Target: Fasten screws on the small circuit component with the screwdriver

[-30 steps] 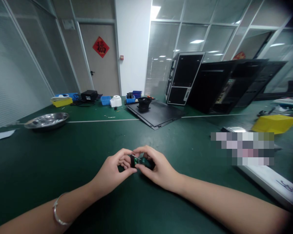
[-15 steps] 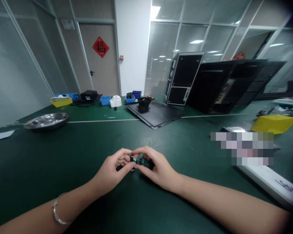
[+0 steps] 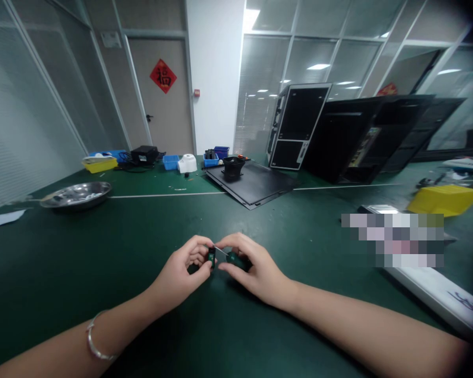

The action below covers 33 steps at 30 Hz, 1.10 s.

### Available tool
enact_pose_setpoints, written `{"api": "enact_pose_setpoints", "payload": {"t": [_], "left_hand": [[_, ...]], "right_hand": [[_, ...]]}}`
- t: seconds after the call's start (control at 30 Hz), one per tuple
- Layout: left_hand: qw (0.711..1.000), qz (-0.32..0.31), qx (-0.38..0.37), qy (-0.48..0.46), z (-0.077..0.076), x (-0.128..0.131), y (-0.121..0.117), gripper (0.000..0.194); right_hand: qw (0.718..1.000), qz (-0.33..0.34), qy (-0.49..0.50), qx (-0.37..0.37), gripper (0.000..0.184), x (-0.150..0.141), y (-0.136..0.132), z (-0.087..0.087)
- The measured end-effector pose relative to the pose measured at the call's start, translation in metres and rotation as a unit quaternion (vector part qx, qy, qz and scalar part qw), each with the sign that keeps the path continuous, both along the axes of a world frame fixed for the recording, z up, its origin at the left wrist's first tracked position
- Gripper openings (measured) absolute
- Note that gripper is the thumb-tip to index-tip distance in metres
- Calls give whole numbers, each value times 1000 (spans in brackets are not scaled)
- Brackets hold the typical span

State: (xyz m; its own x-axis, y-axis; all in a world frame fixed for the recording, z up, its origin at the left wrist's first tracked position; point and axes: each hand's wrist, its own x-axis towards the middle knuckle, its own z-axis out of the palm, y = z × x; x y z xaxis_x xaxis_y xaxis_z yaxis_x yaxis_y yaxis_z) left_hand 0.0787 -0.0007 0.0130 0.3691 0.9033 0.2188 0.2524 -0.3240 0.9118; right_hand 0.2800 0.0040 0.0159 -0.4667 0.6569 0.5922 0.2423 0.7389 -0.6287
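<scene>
Your left hand [image 3: 180,275] is pinching a tiny black part [image 3: 211,257], and your right hand [image 3: 254,269] has a green board [image 3: 236,261] gripped, with a thin metal strip [image 3: 220,251] between them. Past the board there's a white line [image 3: 161,195] on the green mat [image 3: 82,273], a steel tray [image 3: 75,196] well left, and a yellow bin [image 3: 443,200] well right.

My bench's green mat [image 3: 63,252] carries a steel dish [image 3: 75,196], a flat black panel [image 3: 252,184], blue parts bins [image 3: 171,162] and a yellow bin [image 3: 443,200].
</scene>
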Motion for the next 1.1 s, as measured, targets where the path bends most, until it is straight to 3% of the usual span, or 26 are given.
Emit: {"api": "enact_pose_setpoints", "payload": {"t": [0.4, 1.1], "left_hand": [[999, 8, 17, 28, 0, -2, 1, 21], [1000, 25, -2, 15, 3, -1, 3, 20]], "right_hand": [[1000, 13, 14, 7, 17, 0, 4, -1], [998, 18, -50, 14, 24, 1, -1, -5]]}}
